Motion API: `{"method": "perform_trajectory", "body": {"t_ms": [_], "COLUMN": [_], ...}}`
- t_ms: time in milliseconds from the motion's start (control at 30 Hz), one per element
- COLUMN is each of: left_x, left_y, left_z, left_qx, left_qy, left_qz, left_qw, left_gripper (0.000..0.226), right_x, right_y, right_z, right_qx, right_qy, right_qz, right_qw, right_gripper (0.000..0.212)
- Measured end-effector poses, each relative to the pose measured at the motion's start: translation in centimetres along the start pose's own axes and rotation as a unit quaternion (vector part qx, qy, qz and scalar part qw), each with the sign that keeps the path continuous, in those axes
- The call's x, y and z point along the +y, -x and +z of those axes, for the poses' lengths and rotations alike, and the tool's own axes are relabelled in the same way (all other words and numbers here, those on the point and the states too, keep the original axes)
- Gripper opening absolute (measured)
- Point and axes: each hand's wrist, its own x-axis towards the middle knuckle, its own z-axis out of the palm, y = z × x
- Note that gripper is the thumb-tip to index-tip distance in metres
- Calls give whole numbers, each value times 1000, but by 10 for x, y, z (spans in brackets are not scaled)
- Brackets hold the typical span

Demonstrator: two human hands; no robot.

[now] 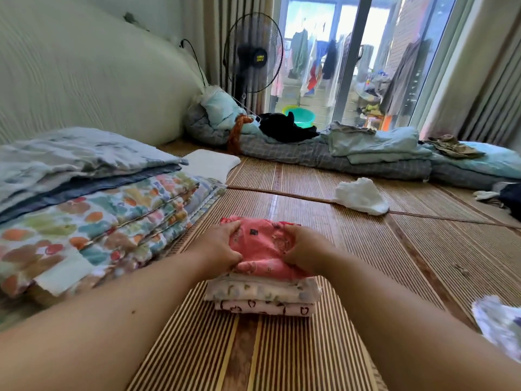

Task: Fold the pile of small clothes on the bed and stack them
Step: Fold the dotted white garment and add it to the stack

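Note:
A folded red printed garment (262, 246) lies on top of a small stack of folded clothes (263, 297) on the bamboo mat (366, 249). Below it are a cream piece with small prints and a pale pink piece with dark heart outlines. My left hand (220, 246) grips the red garment's left edge, and my right hand (304, 251) grips its right edge. A crumpled white garment (361, 196) lies loose on the mat further away to the right. A pale patterned cloth (499, 323) shows at the right edge.
Folded quilts, one with a colourful floral print (93, 221), are piled at the left by the headboard. Rolled bedding with dark clothes (310, 145) lines the far side. A standing fan (253, 52) and glass doors are behind it.

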Motion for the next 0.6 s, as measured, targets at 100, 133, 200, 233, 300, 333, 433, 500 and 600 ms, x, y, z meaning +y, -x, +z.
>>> {"method": "perform_trajectory", "body": {"t_ms": [100, 133, 200, 233, 300, 333, 433, 500, 600], "left_x": [-8, -7, -3, 0, 9, 16, 47, 75, 119], "left_y": [-7, -7, -5, -3, 5, 12, 41, 67, 116], "left_z": [13, 14, 13, 12, 9, 9, 15, 22, 40], "left_qx": [-13, -22, -32, -29, -8, 5, 24, 2, -27], "left_qy": [-34, -42, -60, -74, -100, -108, -125, -115, -92], "left_qz": [-87, -111, -129, -125, -98, -77, 12, 63, 126], "left_qw": [996, 993, 989, 989, 990, 991, 992, 991, 987], "left_gripper": [74, 72, 72, 74, 78, 79, 77, 74, 69], "right_x": [8, 11, 15, 15, 14, 14, 16, 21, 36], "right_y": [-16, -21, -22, -18, -3, 9, 55, 98, 177], "right_z": [9, 12, 15, 14, 9, 5, -6, -14, -25], "right_qx": [-23, -32, -19, 3, 62, 88, 133, 152, 151], "right_qy": [71, 107, 140, 138, 133, 135, 140, 159, 180], "right_qz": [22, 40, 63, 65, 50, 36, 4, -5, -3], "right_qw": [997, 993, 988, 988, 988, 986, 981, 975, 972], "right_gripper": [49, 54, 68, 73, 76, 75, 74, 70, 66]}}
